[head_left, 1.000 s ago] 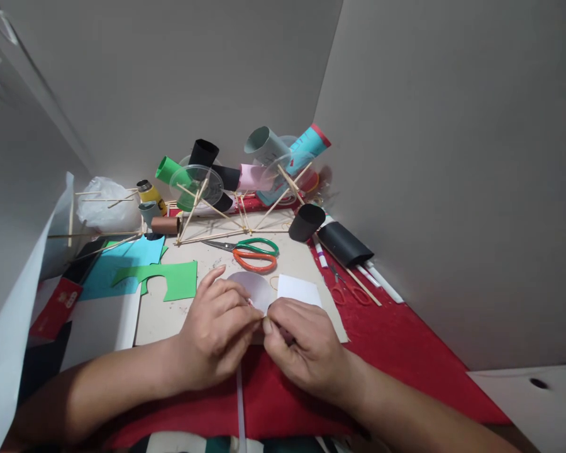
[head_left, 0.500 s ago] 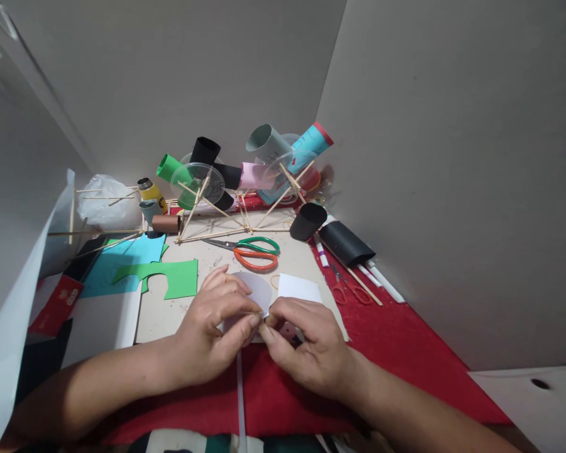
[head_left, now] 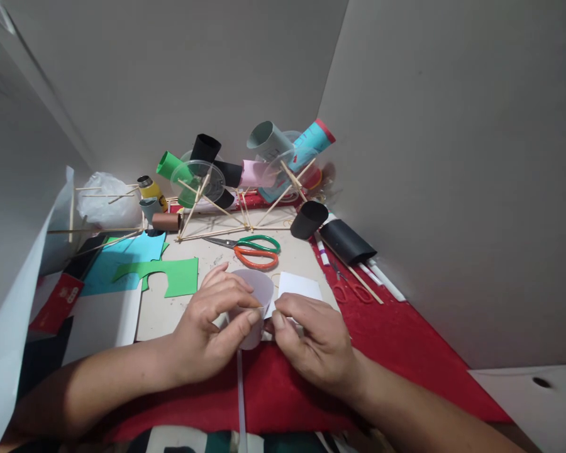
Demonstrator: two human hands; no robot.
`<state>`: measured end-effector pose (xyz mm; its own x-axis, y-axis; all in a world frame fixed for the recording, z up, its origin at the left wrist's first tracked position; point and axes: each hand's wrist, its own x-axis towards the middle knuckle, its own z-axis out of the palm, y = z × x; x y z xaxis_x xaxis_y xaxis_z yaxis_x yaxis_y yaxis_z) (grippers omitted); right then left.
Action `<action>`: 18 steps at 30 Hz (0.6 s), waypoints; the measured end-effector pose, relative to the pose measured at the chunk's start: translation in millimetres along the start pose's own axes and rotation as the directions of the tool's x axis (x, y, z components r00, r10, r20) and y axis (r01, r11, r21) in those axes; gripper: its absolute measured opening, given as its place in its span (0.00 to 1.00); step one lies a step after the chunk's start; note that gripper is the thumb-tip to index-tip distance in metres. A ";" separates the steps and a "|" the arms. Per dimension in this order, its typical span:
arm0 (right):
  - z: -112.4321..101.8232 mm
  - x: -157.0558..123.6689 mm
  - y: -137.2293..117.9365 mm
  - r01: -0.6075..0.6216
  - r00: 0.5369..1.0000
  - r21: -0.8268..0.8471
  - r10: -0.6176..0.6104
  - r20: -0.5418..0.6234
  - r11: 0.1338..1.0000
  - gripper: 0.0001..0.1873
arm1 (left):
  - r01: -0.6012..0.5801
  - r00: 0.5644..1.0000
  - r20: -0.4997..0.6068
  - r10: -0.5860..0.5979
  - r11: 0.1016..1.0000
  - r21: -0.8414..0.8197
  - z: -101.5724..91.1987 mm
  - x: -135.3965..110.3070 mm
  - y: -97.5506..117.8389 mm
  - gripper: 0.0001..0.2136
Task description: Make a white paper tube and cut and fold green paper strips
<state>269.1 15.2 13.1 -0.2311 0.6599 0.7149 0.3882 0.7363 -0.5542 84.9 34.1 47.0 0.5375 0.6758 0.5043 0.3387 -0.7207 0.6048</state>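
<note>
My left hand (head_left: 219,321) is closed round the edge of a pale lilac rolled paper tube (head_left: 255,284), with thumb and index finger close together at its right side. My right hand (head_left: 318,343) is pinched just right of the tube. A small whitish bit shows by its fingertips, too small to name. A narrow pale strip (head_left: 241,396) runs from below the tube toward my lap. Scissors (head_left: 257,251) with one green and one orange handle lie beyond my hands. A white paper piece (head_left: 299,286) rests behind my right hand.
Behind stands a stick frame (head_left: 217,236) carrying clear discs and coloured tubes. Green foam (head_left: 182,277) and a blue sheet (head_left: 122,258) lie left. A black tube (head_left: 346,242), red-handled scissors (head_left: 351,290) and white sticks (head_left: 387,281) sit right on the red cloth (head_left: 405,365).
My right hand has moved slightly right, away from the tube's edge, opening a gap between my two hands. More of the tube's lower front now shows. My left hand stays nearly in place.
</note>
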 end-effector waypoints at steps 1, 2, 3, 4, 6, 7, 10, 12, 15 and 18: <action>-0.8 -0.2 0.0 -0.003 1.000 0.010 0.003 -0.007 1.000 0.11 | 0.019 1.000 -0.002 -0.019 1.000 -0.010 -0.7 -0.2 0.1 0.03; -1.5 -0.4 0.0 -0.004 1.000 0.022 0.004 -0.012 1.000 0.10 | 0.042 0.999 0.000 -0.042 0.999 -0.020 -1.5 -0.4 0.4 0.02; -2.1 -0.4 0.0 -0.004 1.000 0.034 0.004 -0.017 0.999 0.10 | 0.061 0.998 0.006 -0.061 0.998 -0.028 -2.4 -0.4 0.9 0.02; -2.6 -0.4 -0.1 -0.001 1.000 0.046 0.002 -0.021 0.999 0.10 | 0.077 0.997 0.013 -0.076 0.996 -0.034 -3.3 -0.2 1.7 0.03; -3.2 0.1 -0.2 -0.003 1.000 0.065 0.004 -0.018 0.998 0.10 | 0.088 0.996 0.030 -0.087 0.995 -0.035 -5.0 0.5 3.4 0.03; -3.4 0.5 -0.3 -0.009 1.000 0.071 0.010 -0.015 0.997 0.10 | 0.085 0.996 0.035 -0.084 0.996 -0.029 -5.7 1.1 4.1 0.03; -3.8 1.4 -0.4 -0.034 0.999 0.087 0.034 0.002 0.996 0.10 | 0.065 0.997 0.047 -0.066 0.998 0.015 -7.0 3.0 4.6 0.02; -4.1 1.5 0.1 -0.036 0.999 0.097 0.034 0.015 0.995 0.10 | 0.055 0.996 0.070 -0.057 0.998 0.040 -7.3 4.1 3.6 0.02; -4.5 -0.1 1.3 -0.055 0.998 0.136 0.052 0.026 0.989 0.11 | 0.071 0.992 0.106 -0.073 0.997 0.026 -7.8 5.3 2.0 0.05; -4.6 -3.3 2.7 -0.107 0.994 0.218 0.109 0.003 0.970 0.12 | 0.131 0.985 0.114 -0.125 0.991 -0.040 -9.0 6.5 2.5 0.08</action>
<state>275.0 14.3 11.2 -0.1900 0.7367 0.6490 0.2067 0.6762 -0.7071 82.3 38.1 57.3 0.5756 0.7388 0.3506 0.3752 -0.6195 0.6895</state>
